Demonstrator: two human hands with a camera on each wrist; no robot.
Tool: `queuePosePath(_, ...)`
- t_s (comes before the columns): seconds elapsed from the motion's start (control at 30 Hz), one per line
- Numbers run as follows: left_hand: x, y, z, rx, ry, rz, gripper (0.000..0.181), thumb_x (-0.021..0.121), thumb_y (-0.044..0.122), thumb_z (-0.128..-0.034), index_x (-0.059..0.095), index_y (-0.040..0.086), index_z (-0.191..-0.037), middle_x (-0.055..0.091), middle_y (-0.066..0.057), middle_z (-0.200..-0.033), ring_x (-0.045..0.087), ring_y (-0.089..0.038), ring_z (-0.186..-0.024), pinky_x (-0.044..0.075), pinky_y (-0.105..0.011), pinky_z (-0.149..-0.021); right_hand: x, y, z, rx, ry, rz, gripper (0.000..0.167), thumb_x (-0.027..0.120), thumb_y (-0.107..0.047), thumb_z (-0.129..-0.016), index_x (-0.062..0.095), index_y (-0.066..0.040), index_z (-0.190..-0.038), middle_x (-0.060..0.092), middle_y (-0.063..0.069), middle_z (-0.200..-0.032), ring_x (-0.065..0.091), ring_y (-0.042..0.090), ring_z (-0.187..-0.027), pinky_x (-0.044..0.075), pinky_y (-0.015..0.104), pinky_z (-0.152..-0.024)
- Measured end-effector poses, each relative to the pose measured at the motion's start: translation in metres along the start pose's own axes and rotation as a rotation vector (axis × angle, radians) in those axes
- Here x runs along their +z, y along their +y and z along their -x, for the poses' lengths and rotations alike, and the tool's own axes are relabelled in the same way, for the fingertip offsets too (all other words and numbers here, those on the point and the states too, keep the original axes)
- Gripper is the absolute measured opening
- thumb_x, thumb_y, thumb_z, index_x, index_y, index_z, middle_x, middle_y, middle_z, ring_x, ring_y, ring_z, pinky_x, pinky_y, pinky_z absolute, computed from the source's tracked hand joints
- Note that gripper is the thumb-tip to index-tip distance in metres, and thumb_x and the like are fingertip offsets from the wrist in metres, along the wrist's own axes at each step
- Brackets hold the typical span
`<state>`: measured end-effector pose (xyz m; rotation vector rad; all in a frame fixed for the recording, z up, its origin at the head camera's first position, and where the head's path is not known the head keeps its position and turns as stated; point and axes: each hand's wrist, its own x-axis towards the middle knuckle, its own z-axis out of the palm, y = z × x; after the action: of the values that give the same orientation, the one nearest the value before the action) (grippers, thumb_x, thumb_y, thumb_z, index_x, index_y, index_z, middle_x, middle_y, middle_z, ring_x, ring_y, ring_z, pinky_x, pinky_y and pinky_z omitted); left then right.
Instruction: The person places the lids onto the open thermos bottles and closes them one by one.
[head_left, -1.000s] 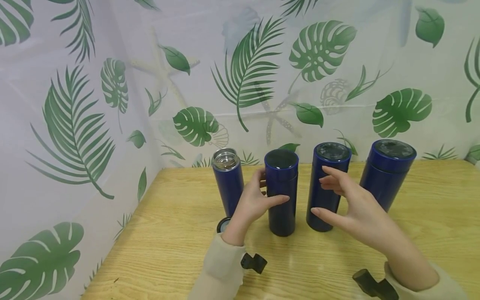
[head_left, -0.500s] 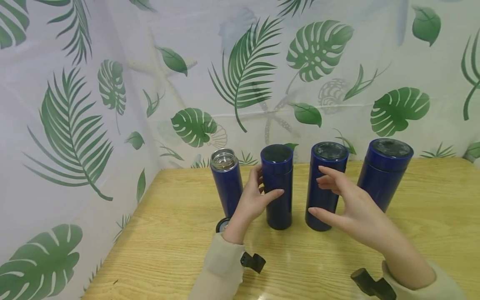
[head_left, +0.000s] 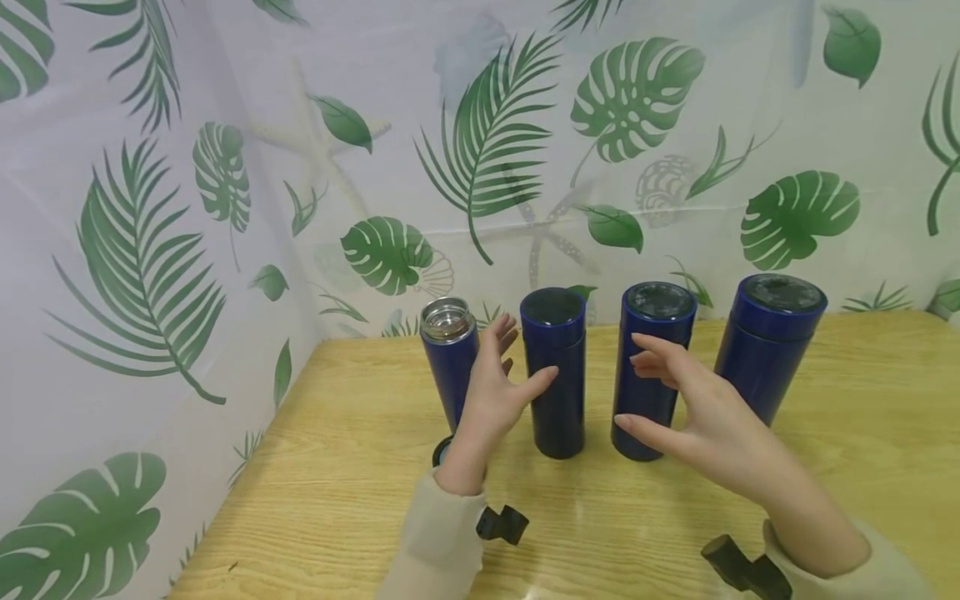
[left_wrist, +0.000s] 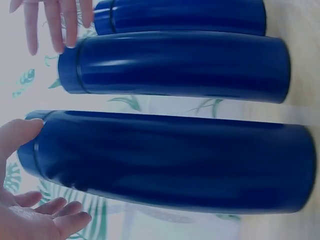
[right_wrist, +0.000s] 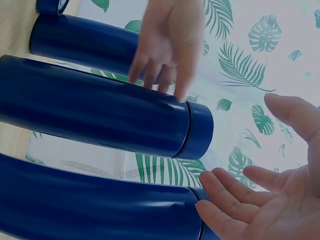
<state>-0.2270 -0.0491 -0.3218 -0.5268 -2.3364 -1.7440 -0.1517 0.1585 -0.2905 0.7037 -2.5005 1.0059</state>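
In the head view my left hand (head_left: pixel 495 392) is beside a capped dark blue vacuum flask (head_left: pixel 558 425), second from the left, fingers spread and thumb before its upper body. A gap shows between that thumb and the flask in the left wrist view, where the hand (left_wrist: pixel 35 215) holds nothing. My right hand (head_left: pixel 701 417) hovers in front of a third capped flask (head_left: pixel 643 387), thumb and fingers apart. Seen from the right wrist, its fingertips (right_wrist: pixel 210 182) lie close to that flask's cap seam; contact is unclear. All the flasks stand upright.
At the left stands an uncapped blue flask (head_left: pixel 450 375) with a bare steel neck. Its detached cap (head_left: pixel 441 452) lies on the table, partly behind my left wrist. Another capped flask (head_left: pixel 772 358) stands at the right. A leaf-printed sheet (head_left: pixel 360 167) hangs behind the wooden table (head_left: pixel 322 500).
The second flask, earlier in my left hand's grip, has shifted slightly away from me and now stands alone. My left fingers have spread and drawn off to the left. The right hand stays nearly still.
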Motion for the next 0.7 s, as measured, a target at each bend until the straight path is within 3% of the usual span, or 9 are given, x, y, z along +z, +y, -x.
queuePosePath(0.33, -0.012, 0.018, 0.01, 0.097, 0.021, -0.033, 0.067, 0.068, 0.014, -0.0779, 0.031, 0.002, -0.132, 0.035, -0.01, -0.134, 0.033, -0.017, -0.123, 0.033, -0.034, -0.096, 0.0, -0.002, 0.001, 0.026, -0.017, -0.003, 0.068, 0.071, -0.02, -0.076, 0.034, -0.003, -0.131, 0.051, 0.018, -0.113, 0.048, 0.034, -0.104, 0.037, 0.049, -0.085)
queuePosePath(0.7, -0.018, 0.024, 0.015, 0.174, 0.022, -0.074, 0.048, 0.067, 0.013, -0.079, 0.047, 0.001, -0.121, 0.05, -0.011, -0.118, 0.046, -0.019, -0.111, 0.04, -0.034, -0.089, 0.001, -0.001, 0.001, 0.01, -0.028, -0.015, 0.064, 0.07, -0.02, -0.077, 0.037, -0.002, -0.128, 0.051, 0.017, -0.114, 0.047, 0.031, -0.106, 0.037, 0.047, -0.086)
